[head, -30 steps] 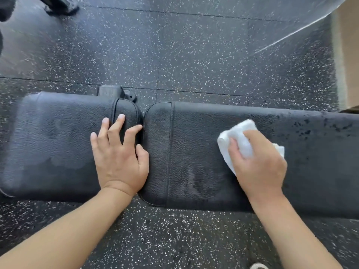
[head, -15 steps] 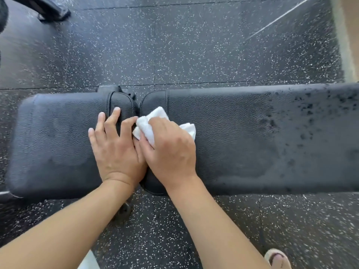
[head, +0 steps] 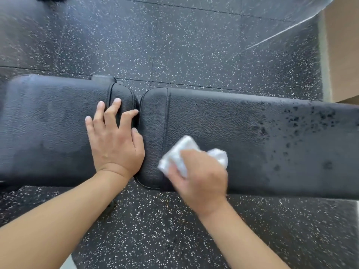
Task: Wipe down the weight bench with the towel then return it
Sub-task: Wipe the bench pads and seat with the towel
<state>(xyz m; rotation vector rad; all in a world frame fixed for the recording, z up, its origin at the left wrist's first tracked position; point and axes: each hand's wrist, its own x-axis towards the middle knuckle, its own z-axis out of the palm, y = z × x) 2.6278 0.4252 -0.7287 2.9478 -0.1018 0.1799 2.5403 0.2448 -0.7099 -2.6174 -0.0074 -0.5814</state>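
Towel [head: 181, 154], seemingly crumpled, on bench [head: 252, 133]

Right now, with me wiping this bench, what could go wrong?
1. The dark wet spots at the long pad's far right lie well beyond the towel; they could get missed.
2. The left hand lies flat on the short pad, so the patch under it may stay unwiped.
3. The left thumb sits at the gap between the pads and might get pinched if the pads shift.
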